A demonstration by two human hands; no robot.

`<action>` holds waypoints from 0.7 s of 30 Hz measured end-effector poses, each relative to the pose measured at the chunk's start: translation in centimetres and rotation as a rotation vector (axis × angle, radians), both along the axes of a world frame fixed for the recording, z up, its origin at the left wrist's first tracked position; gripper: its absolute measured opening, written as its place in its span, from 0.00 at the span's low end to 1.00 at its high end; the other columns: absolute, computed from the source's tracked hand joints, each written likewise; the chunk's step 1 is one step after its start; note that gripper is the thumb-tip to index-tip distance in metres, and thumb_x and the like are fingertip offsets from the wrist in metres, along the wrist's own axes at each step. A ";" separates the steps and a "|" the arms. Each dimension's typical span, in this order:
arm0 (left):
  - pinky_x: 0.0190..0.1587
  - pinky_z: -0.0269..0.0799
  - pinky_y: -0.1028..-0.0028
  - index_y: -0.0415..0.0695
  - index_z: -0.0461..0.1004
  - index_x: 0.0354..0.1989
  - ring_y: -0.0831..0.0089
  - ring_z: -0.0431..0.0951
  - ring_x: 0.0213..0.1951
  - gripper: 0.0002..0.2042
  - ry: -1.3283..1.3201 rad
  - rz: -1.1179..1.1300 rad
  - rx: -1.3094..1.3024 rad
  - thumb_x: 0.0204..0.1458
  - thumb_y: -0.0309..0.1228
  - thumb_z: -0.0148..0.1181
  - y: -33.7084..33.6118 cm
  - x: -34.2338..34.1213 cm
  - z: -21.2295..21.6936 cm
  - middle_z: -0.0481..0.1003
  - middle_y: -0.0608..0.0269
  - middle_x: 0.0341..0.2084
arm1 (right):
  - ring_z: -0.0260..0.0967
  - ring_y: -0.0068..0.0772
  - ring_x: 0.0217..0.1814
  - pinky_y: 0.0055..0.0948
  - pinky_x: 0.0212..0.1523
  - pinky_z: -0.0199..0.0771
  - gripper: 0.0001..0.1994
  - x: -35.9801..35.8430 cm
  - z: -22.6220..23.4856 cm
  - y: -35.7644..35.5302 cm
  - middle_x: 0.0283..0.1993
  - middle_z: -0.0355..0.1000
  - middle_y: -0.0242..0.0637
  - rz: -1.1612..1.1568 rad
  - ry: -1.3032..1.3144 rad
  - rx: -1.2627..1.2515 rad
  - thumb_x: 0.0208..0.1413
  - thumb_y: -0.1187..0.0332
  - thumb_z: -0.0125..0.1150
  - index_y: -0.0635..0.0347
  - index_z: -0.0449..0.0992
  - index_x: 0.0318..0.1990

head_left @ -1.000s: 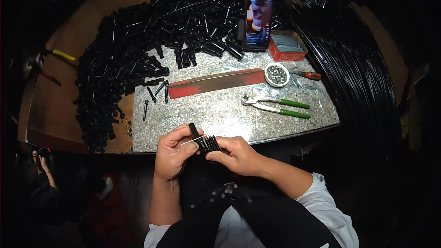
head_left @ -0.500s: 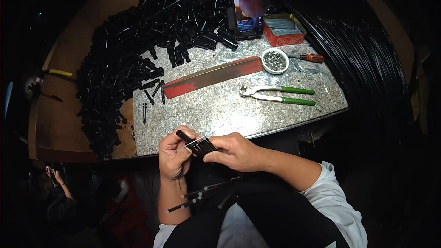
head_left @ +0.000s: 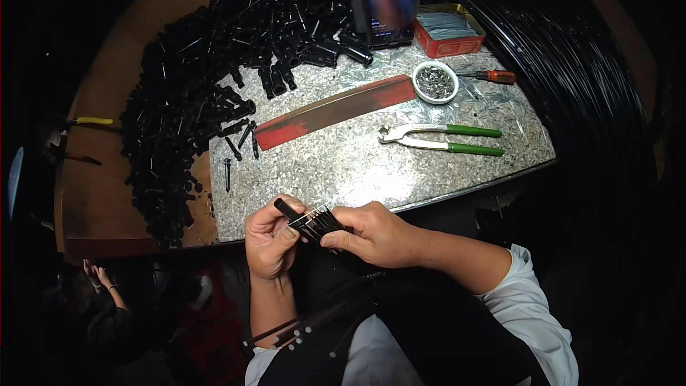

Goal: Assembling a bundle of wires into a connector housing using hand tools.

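Over my lap, just off the table's near edge, my left hand (head_left: 267, 243) is closed round a short black tube (head_left: 287, 209), whose upper end pokes out past the fingers. My right hand (head_left: 375, 236) pinches a fanned row of thin black rods (head_left: 320, 224) between thumb and fingers, and their ends meet the tube by my left thumb. Fine pale lines show across the row; I cannot tell whether they are wire. Lower down, long dark rods with pale round tips (head_left: 299, 331) stick out over my left forearm. How they join the row is hidden in shadow.
On the speckled slab (head_left: 321, 161) lie green-handled pincers (head_left: 439, 139), a worn red strip (head_left: 336, 113), a white bowl of small metal bits (head_left: 435, 82) and a red-handled tool (head_left: 494, 76). A wire-filled red tin (head_left: 449, 32), phone (head_left: 386, 3) and heaped black parts (head_left: 186, 100) stand behind.
The pale-tipped rods have swung down and to the left over my lap. The row between my hands is spread a little wider. The view has shifted slightly; both hands keep their grip.
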State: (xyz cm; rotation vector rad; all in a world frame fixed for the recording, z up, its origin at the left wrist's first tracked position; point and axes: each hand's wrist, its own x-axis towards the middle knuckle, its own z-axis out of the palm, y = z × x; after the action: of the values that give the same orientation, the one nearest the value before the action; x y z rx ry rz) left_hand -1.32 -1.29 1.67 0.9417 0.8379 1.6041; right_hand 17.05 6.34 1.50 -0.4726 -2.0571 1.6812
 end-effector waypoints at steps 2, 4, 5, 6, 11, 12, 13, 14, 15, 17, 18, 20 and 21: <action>0.30 0.69 0.82 0.31 0.73 0.40 0.75 0.73 0.29 0.14 0.022 -0.007 -0.010 0.46 0.27 0.65 0.0 -0.1 0.3 0.72 0.56 0.33 | 0.69 0.26 0.24 0.26 0.26 0.66 0.10 0.0 0.2 0.1 0.23 0.70 0.36 -0.001 -0.022 -0.003 0.57 0.66 0.57 0.64 0.73 0.31; 0.30 0.69 0.81 0.31 0.73 0.39 0.75 0.73 0.29 0.14 0.043 -0.015 -0.021 0.46 0.27 0.65 0.1 -0.3 0.3 0.72 0.56 0.33 | 0.69 0.26 0.23 0.26 0.26 0.66 0.09 0.0 0.3 0.0 0.23 0.70 0.36 -0.003 -0.003 -0.026 0.57 0.66 0.57 0.64 0.73 0.31; 0.30 0.69 0.81 0.31 0.73 0.39 0.75 0.73 0.29 0.14 0.036 -0.029 -0.011 0.46 0.26 0.65 0.2 -0.4 0.3 0.72 0.55 0.32 | 0.68 0.26 0.23 0.26 0.25 0.66 0.09 0.0 0.2 0.0 0.22 0.70 0.36 -0.006 0.014 -0.046 0.57 0.66 0.57 0.64 0.73 0.32; 0.29 0.70 0.81 0.31 0.73 0.39 0.75 0.73 0.29 0.14 0.029 -0.043 -0.001 0.46 0.25 0.65 0.2 -0.5 0.3 0.72 0.55 0.32 | 0.68 0.26 0.23 0.26 0.25 0.66 0.09 0.0 0.1 0.0 0.22 0.70 0.36 -0.006 0.016 -0.049 0.57 0.66 0.57 0.64 0.73 0.32; 0.30 0.70 0.80 0.31 0.73 0.40 0.75 0.74 0.29 0.12 0.029 0.037 -0.006 0.47 0.22 0.63 0.3 0.6 0.4 0.74 0.54 0.33 | 0.65 0.48 0.18 0.35 0.21 0.62 0.16 -0.2 -0.8 0.1 0.17 0.65 0.47 -0.041 0.055 -0.058 0.57 0.60 0.57 0.64 0.67 0.26; 0.30 0.70 0.80 0.31 0.73 0.40 0.75 0.74 0.29 0.12 0.006 0.066 -0.011 0.47 0.22 0.63 0.4 0.8 0.3 0.74 0.53 0.33 | 0.65 0.48 0.18 0.35 0.21 0.62 0.16 -0.2 -0.9 0.1 0.17 0.65 0.47 -0.044 0.056 -0.061 0.57 0.60 0.57 0.64 0.67 0.26; 0.30 0.70 0.80 0.31 0.73 0.40 0.75 0.74 0.29 0.12 0.007 0.067 -0.013 0.47 0.22 0.63 0.4 0.8 0.4 0.74 0.53 0.33 | 0.64 0.49 0.18 0.36 0.21 0.62 0.16 -0.2 -0.8 0.2 0.17 0.64 0.48 -0.052 0.063 -0.056 0.57 0.60 0.57 0.65 0.66 0.26; 0.30 0.70 0.80 0.31 0.73 0.41 0.75 0.74 0.29 0.12 0.024 0.077 -0.018 0.47 0.22 0.63 0.4 0.9 0.4 0.75 0.53 0.33 | 0.63 0.50 0.18 0.36 0.21 0.62 0.17 -0.2 -0.8 0.2 0.16 0.63 0.49 -0.060 0.069 -0.051 0.57 0.60 0.57 0.65 0.66 0.25; 0.30 0.70 0.80 0.32 0.73 0.41 0.75 0.74 0.28 0.13 0.041 0.088 -0.023 0.47 0.22 0.63 0.4 0.9 0.4 0.75 0.52 0.34 | 0.63 0.50 0.18 0.36 0.21 0.62 0.17 -0.1 -0.8 0.2 0.16 0.63 0.49 -0.060 0.071 -0.053 0.57 0.60 0.57 0.65 0.66 0.25; 0.30 0.70 0.80 0.32 0.73 0.41 0.75 0.74 0.28 0.13 0.037 0.097 -0.034 0.47 0.22 0.63 0.3 0.9 0.3 0.76 0.52 0.34 | 0.63 0.52 0.18 0.37 0.21 0.61 0.18 -0.1 -0.8 0.2 0.16 0.62 0.50 -0.065 0.051 -0.042 0.57 0.59 0.57 0.65 0.65 0.25; 0.30 0.70 0.80 0.32 0.73 0.41 0.75 0.74 0.28 0.13 0.032 0.105 -0.043 0.47 0.23 0.64 0.3 0.9 0.3 0.76 0.51 0.34 | 0.63 0.52 0.18 0.37 0.21 0.61 0.18 0.0 -0.7 0.3 0.16 0.62 0.50 -0.065 0.053 -0.043 0.57 0.59 0.57 0.65 0.65 0.25; 0.30 0.70 0.80 0.32 0.73 0.41 0.75 0.74 0.28 0.14 0.025 0.110 -0.039 0.47 0.23 0.64 0.3 0.9 0.1 0.76 0.51 0.34 | 0.69 0.25 0.23 0.26 0.25 0.66 0.09 0.1 -0.4 0.6 0.22 0.71 0.35 -0.003 -0.082 -0.030 0.57 0.65 0.57 0.63 0.73 0.33; 0.30 0.70 0.80 0.32 0.73 0.41 0.75 0.74 0.28 0.14 0.015 0.116 -0.033 0.47 0.23 0.64 0.3 0.9 0.1 0.76 0.51 0.33 | 0.69 0.25 0.23 0.26 0.25 0.66 0.09 0.1 -0.5 0.6 0.22 0.71 0.35 -0.002 -0.080 -0.031 0.57 0.65 0.57 0.63 0.73 0.33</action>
State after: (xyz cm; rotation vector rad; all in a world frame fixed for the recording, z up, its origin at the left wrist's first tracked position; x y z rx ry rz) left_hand -0.45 -0.98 1.76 0.8971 0.9414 1.6784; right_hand 17.13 6.96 1.01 -0.5599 -2.0886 1.7215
